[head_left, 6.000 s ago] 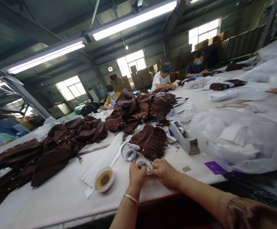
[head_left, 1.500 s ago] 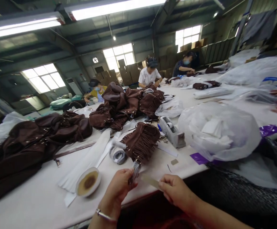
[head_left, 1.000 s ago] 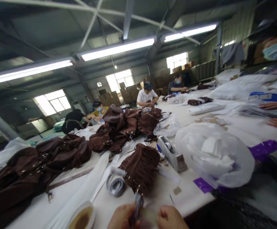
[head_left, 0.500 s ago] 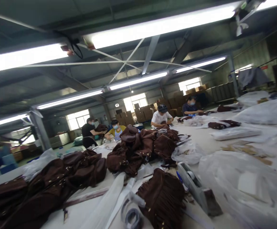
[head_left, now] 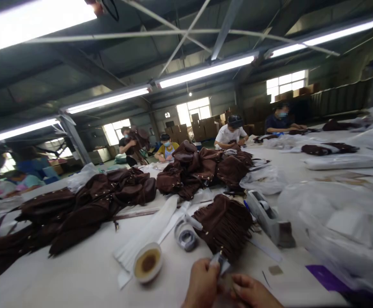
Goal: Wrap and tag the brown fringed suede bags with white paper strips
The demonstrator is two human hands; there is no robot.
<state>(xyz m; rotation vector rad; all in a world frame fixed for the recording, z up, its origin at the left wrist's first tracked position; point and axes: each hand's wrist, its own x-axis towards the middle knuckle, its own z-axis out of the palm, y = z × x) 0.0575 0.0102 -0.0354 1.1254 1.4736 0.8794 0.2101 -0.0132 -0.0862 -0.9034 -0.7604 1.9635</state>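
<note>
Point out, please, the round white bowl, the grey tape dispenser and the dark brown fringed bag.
Round white bowl (head_left: 156, 275): head view, outer side.
Grey tape dispenser (head_left: 267, 223): head view, middle of body.
Dark brown fringed bag (head_left: 225, 227): head view, middle of fringe.

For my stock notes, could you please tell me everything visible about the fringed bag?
The fringed bag is dark brown and leather-like, with thin strips and gold-coloured fittings. It lies on the pale table between the grey roll and tape dispenser; the left hand holds a greyish piece at its near end.
</note>
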